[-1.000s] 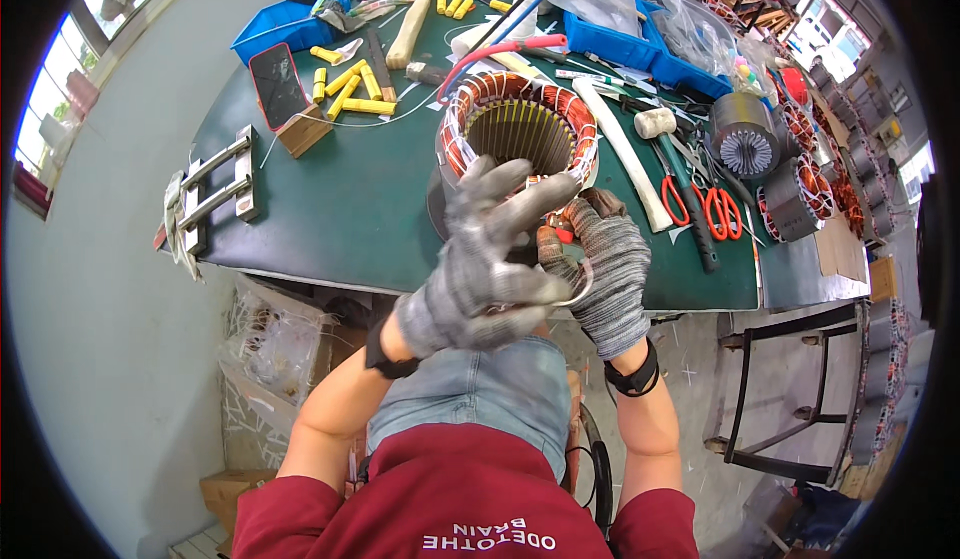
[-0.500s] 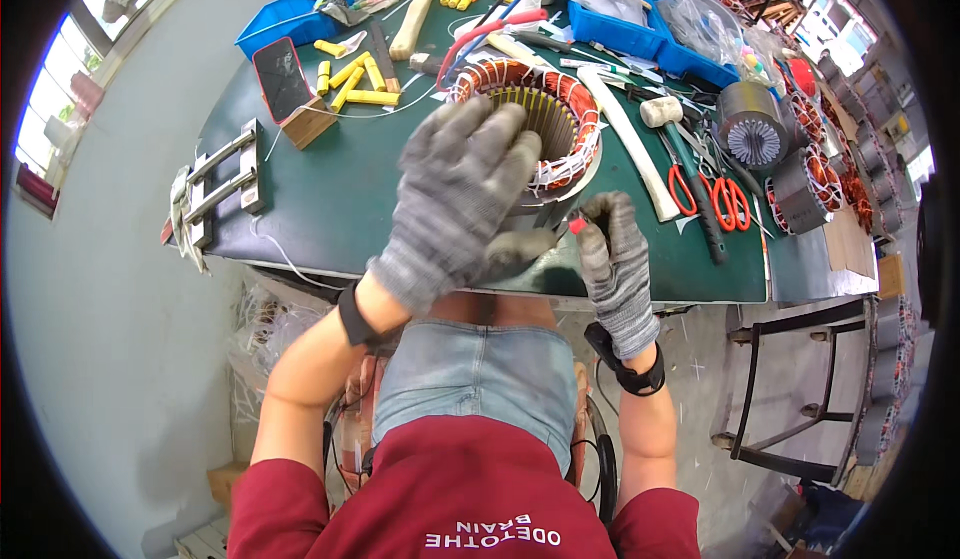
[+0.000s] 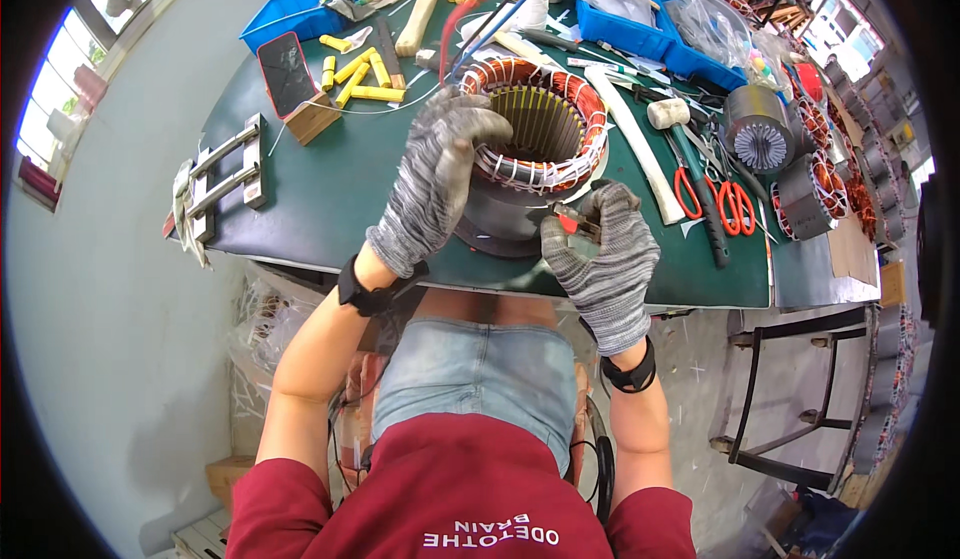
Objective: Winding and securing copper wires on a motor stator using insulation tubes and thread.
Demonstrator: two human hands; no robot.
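Observation:
A motor stator point(image 3: 510, 221) stands upright near the table's front edge, its copper winding ring point(image 3: 590, 119) laced with white cord. My left hand point(image 3: 430, 184), in a grey knit glove, is closed over the left side of this ring, fingertips at the inner rim. My right hand point(image 3: 605, 264), gloved alike, pinches a small tool with a red part point(image 3: 568, 225) beside the stator's front right; the fingers hide most of it, so its kind is unclear. Blue and black leads point(image 3: 510, 9) and a blurred red sleeve point(image 3: 455, 34) rise behind the ring.
Left of the stator are a phone point(image 3: 287, 74) on a wooden block, yellow rolls point(image 3: 378, 69) and a metal frame point(image 3: 228, 174). To the right lie a white-headed mallet point(image 3: 668, 114), red-handled scissors point(image 3: 737, 207) and another stator point(image 3: 757, 129). Blue bins point(image 3: 625, 34) stand behind.
My left hand has drawn left and its fingers have curled at the ring. My right hand has come up and left to the stator's side. The red sleeve has swung upward.

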